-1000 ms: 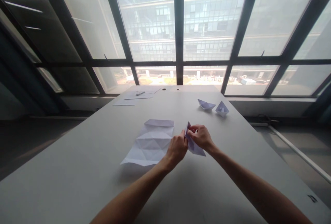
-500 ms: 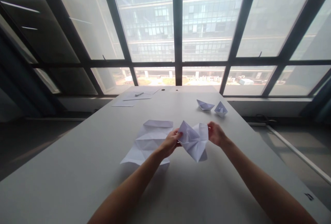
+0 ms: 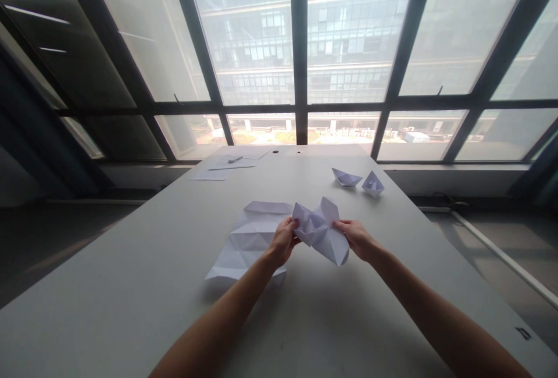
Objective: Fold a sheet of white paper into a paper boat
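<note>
Between my two hands, above the white table (image 3: 174, 261), is a partly opened folded white paper (image 3: 321, 229) with several creased flaps and points. My left hand (image 3: 284, 239) pinches its left side, thumb on top. At its right edge my right hand (image 3: 355, 237) is closed on the paper, thumb toward me and the other fingers mostly hidden behind. Just left of it, partly behind my left hand and forearm, a creased unfolded sheet of paper (image 3: 244, 253) lies on the table with its far edge folded up.
Two folded paper boats, one (image 3: 346, 177) beside the other (image 3: 372, 184), stand at the back right. Flat white sheets (image 3: 209, 174) with a pen (image 3: 235, 159) on them lie at the back left. A small dark mark (image 3: 523, 333) is near the right edge. Windows (image 3: 261, 35) rise beyond.
The folded paper has turned and moved slightly left, its flaps spreading differently. My right hand has shifted its hold, with the thumb now in front. The boats and the flat sheets stay put.
</note>
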`<move>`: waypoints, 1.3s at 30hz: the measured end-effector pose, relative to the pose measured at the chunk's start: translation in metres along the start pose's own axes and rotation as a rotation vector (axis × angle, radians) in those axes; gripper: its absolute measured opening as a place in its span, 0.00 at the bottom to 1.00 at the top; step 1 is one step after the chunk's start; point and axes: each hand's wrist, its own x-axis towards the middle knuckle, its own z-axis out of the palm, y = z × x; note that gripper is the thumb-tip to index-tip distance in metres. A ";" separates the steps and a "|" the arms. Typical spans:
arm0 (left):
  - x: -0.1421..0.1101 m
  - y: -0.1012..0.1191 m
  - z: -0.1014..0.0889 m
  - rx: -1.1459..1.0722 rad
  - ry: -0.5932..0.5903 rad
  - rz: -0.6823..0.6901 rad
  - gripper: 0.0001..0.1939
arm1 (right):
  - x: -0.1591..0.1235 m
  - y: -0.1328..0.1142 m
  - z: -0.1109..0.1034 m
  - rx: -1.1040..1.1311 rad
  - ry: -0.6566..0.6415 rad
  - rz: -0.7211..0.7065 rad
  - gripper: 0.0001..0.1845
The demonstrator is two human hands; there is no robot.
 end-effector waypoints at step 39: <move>-0.042 0.058 -0.077 0.267 0.320 0.135 0.14 | 0.063 -0.048 0.016 -0.377 -0.013 -0.387 0.17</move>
